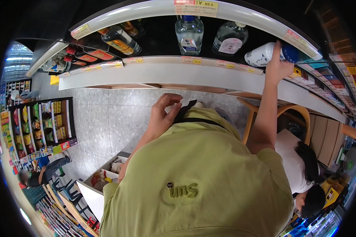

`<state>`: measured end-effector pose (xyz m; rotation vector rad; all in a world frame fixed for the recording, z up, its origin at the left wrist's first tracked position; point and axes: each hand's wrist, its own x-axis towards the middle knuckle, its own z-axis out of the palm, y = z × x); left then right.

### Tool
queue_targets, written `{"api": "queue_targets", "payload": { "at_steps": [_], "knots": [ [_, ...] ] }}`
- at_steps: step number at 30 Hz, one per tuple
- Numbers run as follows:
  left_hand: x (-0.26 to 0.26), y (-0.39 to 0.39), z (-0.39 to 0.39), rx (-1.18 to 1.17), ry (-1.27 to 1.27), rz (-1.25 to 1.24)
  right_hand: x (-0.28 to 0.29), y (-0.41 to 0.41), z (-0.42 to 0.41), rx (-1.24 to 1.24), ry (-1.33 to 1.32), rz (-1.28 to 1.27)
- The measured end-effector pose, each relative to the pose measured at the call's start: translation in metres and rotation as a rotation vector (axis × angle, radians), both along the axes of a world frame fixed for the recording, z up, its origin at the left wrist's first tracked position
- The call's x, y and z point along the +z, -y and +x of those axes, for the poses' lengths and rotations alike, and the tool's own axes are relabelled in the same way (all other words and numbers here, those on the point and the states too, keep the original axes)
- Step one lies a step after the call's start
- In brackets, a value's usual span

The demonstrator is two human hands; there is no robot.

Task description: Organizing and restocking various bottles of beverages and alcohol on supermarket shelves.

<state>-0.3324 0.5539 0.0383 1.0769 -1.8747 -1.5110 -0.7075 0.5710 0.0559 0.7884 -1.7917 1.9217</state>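
Note:
My right hand [280, 68] is closed around a white bottle with a dark blue cap [262, 54], near its capped end, at the right end of a shelf. Dark writing shows on the bottle's side, which appears tilted in this view. Whether its base touches the shelf I cannot tell. To its left stand a clear glass bottle with a pale pink label [230, 43] and a clear glass bottle with a blue cap [190, 38]. My left hand [166, 109] hangs by my waist, fingers loosely curled and apart from the thumb, with nothing visible in it.
A white shelf edge [166, 72] with price tags runs before me; another [154, 10] curves above. Dark bottles with orange labels [121, 44] stand left. A wooden chair [305, 118] and a seated person [296, 166] are right. An open drawer [92, 189] is behind left.

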Motion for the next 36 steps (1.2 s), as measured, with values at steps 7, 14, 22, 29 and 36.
{"api": "queue_targets", "payload": {
  "at_steps": [7, 14, 22, 29, 36],
  "knots": [
    [-0.005, 0.003, 0.0, -0.069, 0.035, -0.035, 0.005, 0.01, -0.021, 0.034, -0.051, 0.18],
    [-0.004, 0.004, -0.005, -0.031, 0.008, 0.006, 0.004, 0.014, -0.041, 0.023, 0.024, 0.233],
    [-0.008, 0.004, -0.002, -0.097, 0.056, -0.024, -0.003, 0.027, -0.039, 0.055, 0.047, 0.218],
    [-0.006, 0.004, -0.003, -0.109, 0.051, 0.017, -0.004, 0.019, -0.047, -0.007, -0.069, 0.326],
    [-0.002, 0.006, 0.001, -0.053, 0.063, 0.042, 0.005, 0.015, -0.014, -0.024, -0.005, 0.347]
  ]
}}
